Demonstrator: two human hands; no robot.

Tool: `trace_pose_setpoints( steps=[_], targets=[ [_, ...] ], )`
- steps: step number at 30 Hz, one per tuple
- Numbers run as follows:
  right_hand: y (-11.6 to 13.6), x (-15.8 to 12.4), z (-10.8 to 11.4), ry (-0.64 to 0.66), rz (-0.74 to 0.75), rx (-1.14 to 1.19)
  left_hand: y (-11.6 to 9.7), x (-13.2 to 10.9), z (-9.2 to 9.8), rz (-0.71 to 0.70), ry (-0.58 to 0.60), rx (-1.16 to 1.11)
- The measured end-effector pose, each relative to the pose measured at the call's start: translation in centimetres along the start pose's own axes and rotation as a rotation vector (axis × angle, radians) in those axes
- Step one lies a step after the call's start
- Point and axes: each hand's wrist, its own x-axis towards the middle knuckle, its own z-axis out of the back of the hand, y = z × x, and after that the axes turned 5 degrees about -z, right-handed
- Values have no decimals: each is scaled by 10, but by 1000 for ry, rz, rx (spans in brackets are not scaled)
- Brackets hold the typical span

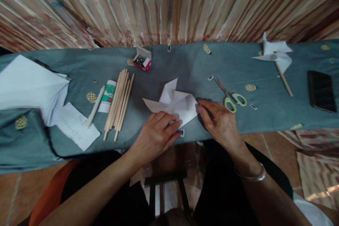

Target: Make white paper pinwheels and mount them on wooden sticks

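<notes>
A white paper pinwheel [185,104] without a stick lies on the cloth-covered table in front of me, its blades folded and standing up a little. My left hand [156,132] holds it near the front, fingers curled over the lower blade and close to the centre. With thumb and fingertips, my right hand [219,118] pinches the blade at the right edge. The undersides of both hands' fingers are partly hidden. Just beyond my right hand are scissors [230,96] with pale green handles, their blades slightly apart.
Left of the pinwheel lie wooden sticks [120,102], a glue stick [107,96], a white pencil-like rod [95,106] and paper sheets [29,84]. Behind stands an open box of metal pins [143,59]. At right are a finished pinwheel on a stick [277,56] and a phone [321,91].
</notes>
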Motion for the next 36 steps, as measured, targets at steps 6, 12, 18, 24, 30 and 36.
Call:
trace_pose_setpoints(
  steps=[6, 12, 18, 24, 30, 36],
  targets=[
    [0, -3, 4, 12, 36, 2, -8, 1, -8, -26, 51, 56],
    [-1, -3, 14, 75, 51, 157, -8, 0, -3, -53, 68, 102],
    [-11, -7, 21, 284, 81, 318, -2, -8, 5, -19, 43, 81],
    [-7, -15, 24, 384, 6, 416, -3, -13, 8, -40, 13, 51],
    [-1, -15, 23, 364, 29, 513, -5, -11, 8, -68, 43, 36],
    [2, -11, 23, 279, -22, 529, -6, -10, 9, -92, 107, 9]
  ],
)
